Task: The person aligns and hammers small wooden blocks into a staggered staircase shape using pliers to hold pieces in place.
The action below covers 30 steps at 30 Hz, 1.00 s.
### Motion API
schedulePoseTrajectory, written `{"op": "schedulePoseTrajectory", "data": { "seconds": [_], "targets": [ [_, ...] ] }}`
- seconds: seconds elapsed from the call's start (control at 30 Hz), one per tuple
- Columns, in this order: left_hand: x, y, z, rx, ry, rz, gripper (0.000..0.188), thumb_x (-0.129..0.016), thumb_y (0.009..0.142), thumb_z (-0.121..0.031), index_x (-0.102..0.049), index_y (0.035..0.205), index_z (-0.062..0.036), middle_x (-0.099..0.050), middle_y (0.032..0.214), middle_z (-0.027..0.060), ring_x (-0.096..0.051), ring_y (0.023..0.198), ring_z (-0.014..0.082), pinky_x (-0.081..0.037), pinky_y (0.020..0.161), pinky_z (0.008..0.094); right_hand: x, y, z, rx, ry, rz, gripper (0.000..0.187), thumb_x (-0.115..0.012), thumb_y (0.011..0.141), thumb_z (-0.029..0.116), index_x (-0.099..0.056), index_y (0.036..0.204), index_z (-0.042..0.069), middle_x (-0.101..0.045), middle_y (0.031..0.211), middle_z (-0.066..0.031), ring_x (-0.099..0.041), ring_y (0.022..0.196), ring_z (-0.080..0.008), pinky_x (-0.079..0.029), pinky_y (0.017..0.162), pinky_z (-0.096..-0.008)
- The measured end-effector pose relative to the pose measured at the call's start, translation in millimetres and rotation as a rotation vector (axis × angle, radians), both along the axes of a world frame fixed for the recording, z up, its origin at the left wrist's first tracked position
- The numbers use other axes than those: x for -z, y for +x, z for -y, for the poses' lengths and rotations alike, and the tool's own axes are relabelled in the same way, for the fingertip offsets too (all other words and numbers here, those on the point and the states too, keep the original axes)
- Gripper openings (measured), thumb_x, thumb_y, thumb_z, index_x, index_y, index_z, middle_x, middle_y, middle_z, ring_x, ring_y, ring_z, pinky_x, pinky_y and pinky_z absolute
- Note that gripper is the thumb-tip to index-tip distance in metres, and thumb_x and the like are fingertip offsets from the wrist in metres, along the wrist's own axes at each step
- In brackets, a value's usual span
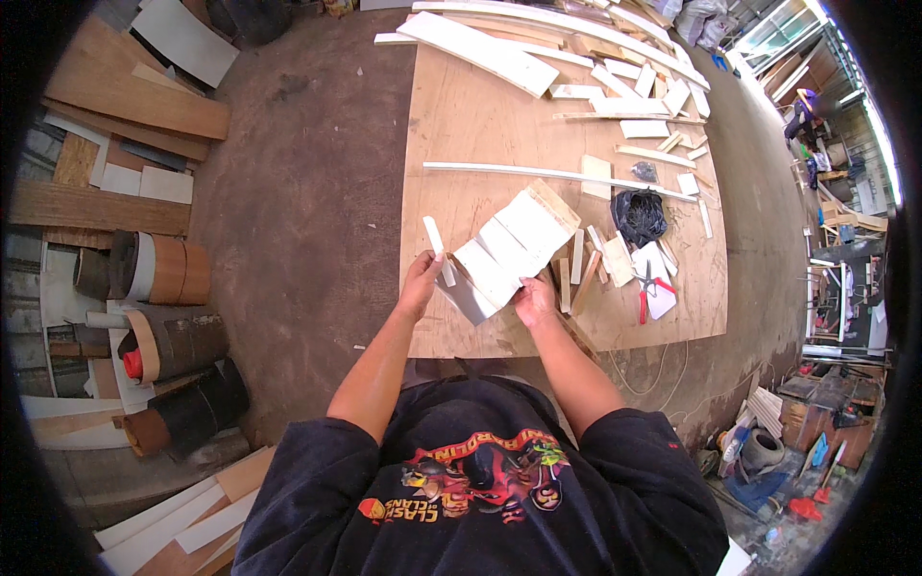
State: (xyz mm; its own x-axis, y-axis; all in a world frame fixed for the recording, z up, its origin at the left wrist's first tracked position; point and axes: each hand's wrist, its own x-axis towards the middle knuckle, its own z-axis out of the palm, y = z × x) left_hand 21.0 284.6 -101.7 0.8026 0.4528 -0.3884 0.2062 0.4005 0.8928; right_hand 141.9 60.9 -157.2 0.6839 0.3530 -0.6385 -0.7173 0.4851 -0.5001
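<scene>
Both hands on fanned white panels at worktop (461,144) edge.
Panels (509,245) run up-right; left hand (420,283) fingers pinch thin strip (438,248), right hand (534,300) fingers closed on lower edge, nearer.

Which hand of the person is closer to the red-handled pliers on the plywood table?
The right hand is nearer: the red-handled pliers lie just to its right. The left hand is farther left, beyond the white folded panels that both hands hold.

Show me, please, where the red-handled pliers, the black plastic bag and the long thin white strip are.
Red-handled pliers (650,292): head view, at the handles.
Black plastic bag (640,214): head view, its middle.
Long thin white strip (538,174): head view, mid-length.
</scene>
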Motion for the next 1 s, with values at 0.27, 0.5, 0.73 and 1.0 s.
{"op": "schedulePoseTrajectory", "data": {
  "seconds": [0.27, 0.5, 0.73, 1.0],
  "targets": [
    [-19.4, 3.9, -18.5, 0.168, 0.453, 0.000, 0.022, -0.060, 0.097, -0.030, -0.058, 0.099, -0.0073, -0.057, 0.097, 0.0044, -0.049, 0.097, 0.0180, -0.036, 0.093, 0.0356, -14.7, 5.3, -39.5, -0.273, -0.294, 0.108, 0.034, -0.063, 0.084, -0.004, -0.058, 0.117, 0.001, -0.066, 0.100, -0.0095, -0.064, 0.090, -0.0210, -0.052, 0.081, -0.0362],
    [-38.5, 3.5, -13.0, 0.305, 1.334, 0.184, 0.024, -0.072, 0.082, -0.023, -0.059, 0.096, -0.0095, -0.052, 0.116, 0.0141, -0.044, 0.117, 0.0350, -0.024, 0.108, 0.0583, 13.2, -5.8, -69.6, -0.333, -0.226, -0.017, 0.020, -0.065, 0.089, 0.004, -0.061, 0.107, -0.002, -0.066, 0.092, -0.0106, -0.065, 0.075, -0.0202, -0.054, 0.064, -0.0334],
    [-7.0, -30.5, -10.7, 0.489, 1.347, 0.269, 0.031, -0.079, 0.076, -0.017, -0.058, 0.098, -0.0114, -0.052, 0.118, 0.0141, -0.046, 0.119, 0.0373, -0.033, 0.104, 0.0592, -23.6, -13.6, -34.9, -0.674, -0.743, 0.251, 0.025, -0.061, 0.093, 0.013, -0.061, 0.115, 0.000, -0.067, 0.090, -0.0090, -0.065, 0.070, -0.0159, -0.051, 0.061, -0.0289],
    [-18.6, -43.1, -0.5, 0.350, 1.181, 0.305, 0.026, -0.077, 0.078, -0.015, -0.060, 0.096, -0.0084, -0.055, 0.121, 0.0146, -0.046, 0.125, 0.0393, -0.035, 0.104, 0.0574, -74.3, -35.2, -8.2, -0.621, -0.430, 0.551, 0.028, -0.064, 0.093, 0.015, -0.059, 0.117, 0.002, -0.065, 0.088, -0.0055, -0.064, 0.072, -0.0117, -0.051, 0.064, -0.0272]
  ]
}}
